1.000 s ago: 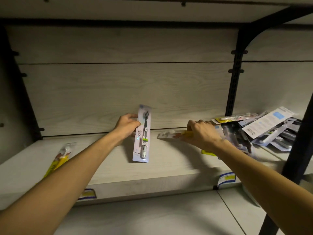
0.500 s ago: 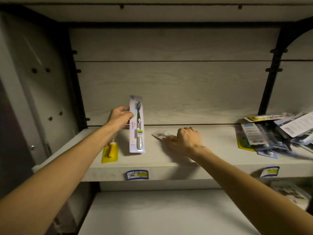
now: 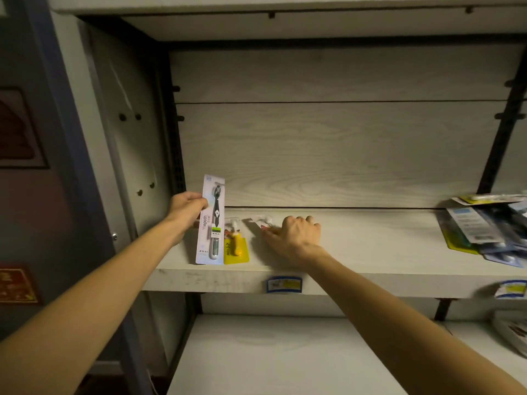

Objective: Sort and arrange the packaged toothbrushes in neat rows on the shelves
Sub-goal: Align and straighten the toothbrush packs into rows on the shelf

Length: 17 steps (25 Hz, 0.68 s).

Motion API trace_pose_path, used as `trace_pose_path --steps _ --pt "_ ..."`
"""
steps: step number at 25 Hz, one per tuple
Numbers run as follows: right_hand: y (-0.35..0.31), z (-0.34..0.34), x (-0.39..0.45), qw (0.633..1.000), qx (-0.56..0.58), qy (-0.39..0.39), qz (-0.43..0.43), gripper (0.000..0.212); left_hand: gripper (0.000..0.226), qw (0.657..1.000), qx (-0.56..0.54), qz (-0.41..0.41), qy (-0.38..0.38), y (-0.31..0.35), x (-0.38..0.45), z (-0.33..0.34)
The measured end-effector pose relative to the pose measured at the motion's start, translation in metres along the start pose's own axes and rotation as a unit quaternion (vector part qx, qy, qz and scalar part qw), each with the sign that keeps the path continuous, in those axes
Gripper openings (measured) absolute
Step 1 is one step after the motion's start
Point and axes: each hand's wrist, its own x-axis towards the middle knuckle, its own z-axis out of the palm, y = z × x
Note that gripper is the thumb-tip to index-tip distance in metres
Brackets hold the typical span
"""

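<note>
The left hand (image 3: 186,208) is pinching a tall pale pack (image 3: 210,220) by its left edge. A dark toothbrush shows through the front of it. The pack stands up straight near the left end of the shelf (image 3: 370,252), and its bottom looks like it is at the front edge.

To do this step well, I think the hand should lay the pack down flat, just beside the yellow pack (image 3: 236,246), with the edges lined up and the front facing out. Then the row will start out neat.

The yellow pack lies flat on the shelf, just right of the tall one. Next comes a small clear pack (image 3: 263,221). The right hand (image 3: 296,236) is on top of it with its fingers bent over it. I cannot tell if it grips the pack or only presses it. That pack should sit straight next to the yellow one.

Far to the right is a messy pile of packs (image 3: 482,229). They are not sorted yet.

The tall pack says "Viepoth" up its side. There is a small green label under that, too tiny to read. A blue and yellow price tag (image 3: 283,285) is on the front edge of the shelf, but it is too blurry to read.
</note>
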Motion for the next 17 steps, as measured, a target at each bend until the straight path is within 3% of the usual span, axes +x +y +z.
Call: trace_pose_path --steps 8,11,17 --pt "-0.041 0.007 -0.003 1.000 0.004 -0.020 0.007 0.074 0.014 1.000 -0.018 -0.022 0.011 -0.013 0.002 -0.021" --pt "-0.041 0.007 -0.006 1.000 0.021 -0.012 -0.009 0.065 0.015 1.000 -0.012 -0.016 0.006 -0.013 0.004 -0.022" --pt "-0.018 0.004 -0.008 0.978 0.186 -0.051 -0.083 0.038 0.014 0.999 -0.030 -0.005 -0.011 -0.008 0.001 -0.011"
